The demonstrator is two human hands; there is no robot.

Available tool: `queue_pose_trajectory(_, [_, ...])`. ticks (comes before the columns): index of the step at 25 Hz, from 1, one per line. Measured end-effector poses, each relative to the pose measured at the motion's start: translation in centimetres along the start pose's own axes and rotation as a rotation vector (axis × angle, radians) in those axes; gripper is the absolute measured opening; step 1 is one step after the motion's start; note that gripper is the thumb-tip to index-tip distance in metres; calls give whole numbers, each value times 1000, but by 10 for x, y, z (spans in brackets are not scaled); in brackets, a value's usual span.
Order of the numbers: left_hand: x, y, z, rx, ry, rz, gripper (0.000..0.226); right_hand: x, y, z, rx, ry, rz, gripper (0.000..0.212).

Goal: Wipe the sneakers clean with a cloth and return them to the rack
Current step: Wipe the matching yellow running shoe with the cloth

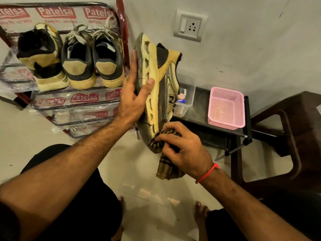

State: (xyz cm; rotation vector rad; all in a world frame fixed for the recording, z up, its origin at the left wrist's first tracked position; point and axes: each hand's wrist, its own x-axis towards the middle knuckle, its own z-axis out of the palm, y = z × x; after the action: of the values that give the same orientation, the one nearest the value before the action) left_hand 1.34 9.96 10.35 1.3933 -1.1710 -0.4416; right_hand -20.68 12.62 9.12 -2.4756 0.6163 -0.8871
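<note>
The left hand (133, 94) holds the sneaker (159, 87) up by its sole, just right of the rack (73, 101). The right hand (182, 150) presses a bunched cloth (166, 164) to the toe. The shoe looks light and stiff-soled; the midsole seems the firmest hold.

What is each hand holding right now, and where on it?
Left hand grips the sneaker by its sole's middle; right hand holds the bunched cloth against its lower end.
</note>
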Motion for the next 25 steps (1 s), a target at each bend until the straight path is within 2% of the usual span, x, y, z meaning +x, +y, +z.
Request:
queue_pose_trajectory(3, [-11, 7, 11, 3, -68, 24, 85, 16, 4, -15, -32, 171, 29, 24])
queue_pose_trajectory(6, [-13, 14, 16, -40, -141, 3, 87, 29, 15, -35, 4, 282, 221, 26])
queue_pose_trajectory(10, [-12, 26, 13, -134, -213, -44, 82, 30, 27, -57, 338, 208, 632, 53])
queue_pose_trajectory(11, [-13, 28, 13, -147, -236, -54, 81, 31, 28, -61, 416, 166, 707, 55])
queue_pose_trajectory(13, [-15, 30, 13, -157, -285, -61, 82, 31, 32, -63, 527, 56, 793, 46])
queue_pose_trajectory(15, [-17, 30, 13, -156, -324, -58, 83, 29, 34, -64, 635, 14, 823, 35])
queue_pose_trajectory(17, [-17, 32, 12, -154, -341, -51, 85, 28, 33, -65, 731, 39, 788, 28])
queue_pose_trajectory(20, [-17, 34, 12, -133, -310, -75, 93, 30, 29, -66, 827, 146, 698, 21])
queue_pose_trajectory(23, [-19, 34, 13, -107, -340, -114, 110, 35, 28, -66, 892, 283, 655, 19])
queue_pose_trajectory(25, [-26, 35, 16, -148, -397, -180, 105, 38, 27, -69, 1008, 368, 658, 19])
